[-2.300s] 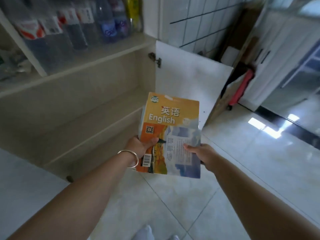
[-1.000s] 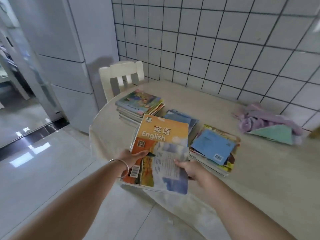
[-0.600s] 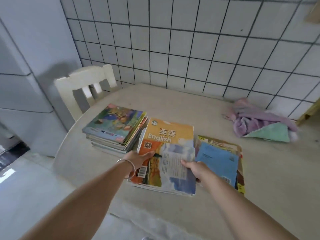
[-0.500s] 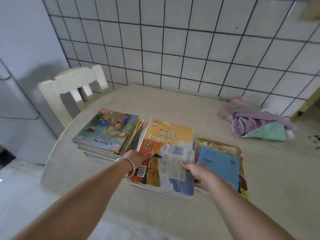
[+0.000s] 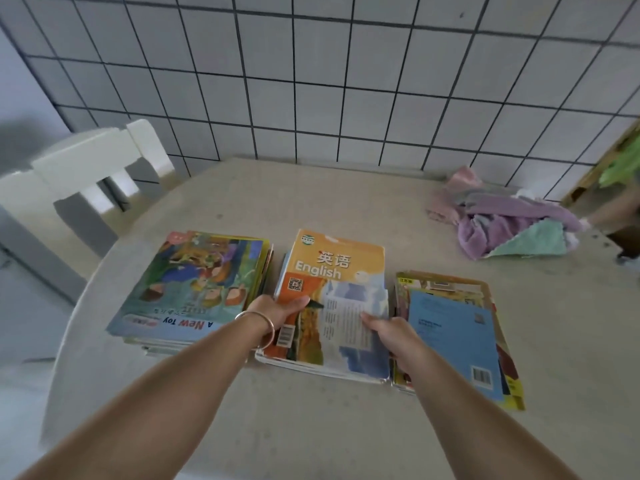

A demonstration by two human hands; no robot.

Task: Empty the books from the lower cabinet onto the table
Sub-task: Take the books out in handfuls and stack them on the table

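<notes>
the english book (image 5: 337, 271) is held at both near edges, left hand (image 5: 277, 311) and right hand (image 5: 389, 329) with fingers curled round it, so it is lowered squarely onto the middle pile on the worktop (image 5: 346, 199).

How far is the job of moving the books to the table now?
Done: two stacks lie on the table, the left stack and the right stack. In hand: left hand and right hand hold the English bundle between them. The cabinet is out of view.
</notes>
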